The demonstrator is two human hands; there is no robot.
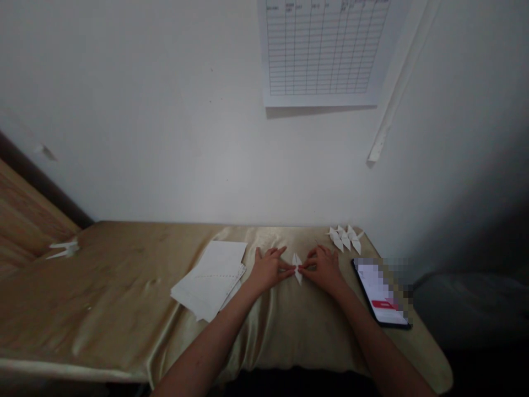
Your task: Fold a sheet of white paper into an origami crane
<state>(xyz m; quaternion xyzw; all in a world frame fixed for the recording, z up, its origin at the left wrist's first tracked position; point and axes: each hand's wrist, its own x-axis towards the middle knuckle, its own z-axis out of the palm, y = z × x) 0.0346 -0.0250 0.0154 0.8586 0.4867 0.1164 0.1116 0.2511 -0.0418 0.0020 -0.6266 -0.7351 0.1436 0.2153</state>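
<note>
A small folded white paper piece (297,269), narrow and pointed at both ends, is held between my two hands just above the cloth. My left hand (269,268) pinches its left side with thumb and forefinger, the other fingers spread away. From the other side, my right hand (324,267) pinches the right edge in the same way, its remaining fingers curled. Left of my left hand lies a stack of white paper sheets (210,278). Beyond my right hand, several folded paper cranes (345,238) stand in a row near the table's back right corner.
A smartphone (382,298) with a lit screen lies at the right edge of the table (103,309), which a gold satin cloth covers. White scraps (65,249) rest at the far left. A printed chart (322,55) hangs on the wall behind.
</note>
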